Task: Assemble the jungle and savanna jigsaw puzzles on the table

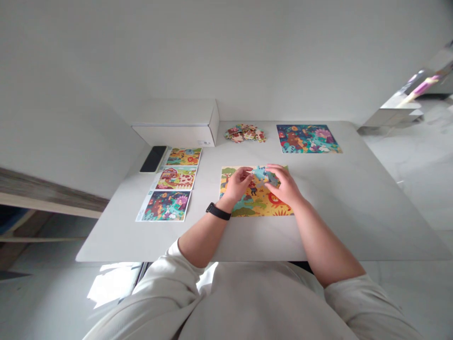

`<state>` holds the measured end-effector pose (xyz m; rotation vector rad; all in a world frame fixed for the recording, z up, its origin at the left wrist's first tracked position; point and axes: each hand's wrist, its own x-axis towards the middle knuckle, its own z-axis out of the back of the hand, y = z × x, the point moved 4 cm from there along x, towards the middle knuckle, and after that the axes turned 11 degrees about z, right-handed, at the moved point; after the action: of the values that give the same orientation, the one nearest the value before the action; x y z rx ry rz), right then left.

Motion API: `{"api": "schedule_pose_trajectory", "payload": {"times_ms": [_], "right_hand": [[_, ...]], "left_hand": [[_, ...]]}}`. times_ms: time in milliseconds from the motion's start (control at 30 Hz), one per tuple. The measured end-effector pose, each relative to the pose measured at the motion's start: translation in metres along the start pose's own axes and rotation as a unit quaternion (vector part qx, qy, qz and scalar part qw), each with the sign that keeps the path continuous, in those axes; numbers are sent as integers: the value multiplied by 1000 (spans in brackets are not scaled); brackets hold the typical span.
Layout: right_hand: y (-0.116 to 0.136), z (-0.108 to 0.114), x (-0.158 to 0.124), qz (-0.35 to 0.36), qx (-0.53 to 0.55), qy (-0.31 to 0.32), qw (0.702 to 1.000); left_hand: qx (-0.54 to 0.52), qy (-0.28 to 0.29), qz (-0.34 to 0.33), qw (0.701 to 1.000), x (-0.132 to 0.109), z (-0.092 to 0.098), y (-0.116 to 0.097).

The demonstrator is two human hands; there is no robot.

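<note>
A yellow puzzle picture (260, 205) with a lion and trees lies on the table in front of me. Over its upper part, light-blue puzzle pieces (261, 173) are between my two hands. My left hand (238, 184) has its thumb and fingers bent together at the left edge of these pieces. My right hand (284, 185) holds their right side, thumb below and fingers above. Whether the pieces rest on the picture or are slightly lifted cannot be made out. A black band is around my left wrist.
A pile of puzzle pieces (246, 133) lies at the back, with a dark-blue puzzle picture (307, 139) to its right. A white box (177, 123), a phone (153, 159) and a sheet with three pictures (143, 211) are at the left.
</note>
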<state>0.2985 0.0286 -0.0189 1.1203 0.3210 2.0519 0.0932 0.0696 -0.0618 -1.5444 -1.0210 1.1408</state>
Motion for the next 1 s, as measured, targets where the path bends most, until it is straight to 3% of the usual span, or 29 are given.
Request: {"api": "schedule_pose_trajectory", "payload": {"times_ms": [100, 267, 433, 600, 767, 1000], "right_hand": [[2, -1, 1, 38, -29, 33, 998], [-2, 0, 0, 35, -42, 41, 998], [-10, 2, -3, 17, -49, 51, 997], [-23, -5, -9, -38, -84, 109, 990], [-26, -10, -11, -48, -109, 132, 984], [-27, -15, -13, -47, -137, 145, 979]], "left_hand": [[12, 7, 4, 1000, 1, -1, 2], [54, 8, 0, 998, 1, -1, 2], [135, -80, -79, 984, -2, 17, -15], [282, -129, -145, 940, -9, 24, -28], [435, -71, -163, 883, -14, 11, -22], [515, -52, -146, 843, -18, 4, -14]]}}
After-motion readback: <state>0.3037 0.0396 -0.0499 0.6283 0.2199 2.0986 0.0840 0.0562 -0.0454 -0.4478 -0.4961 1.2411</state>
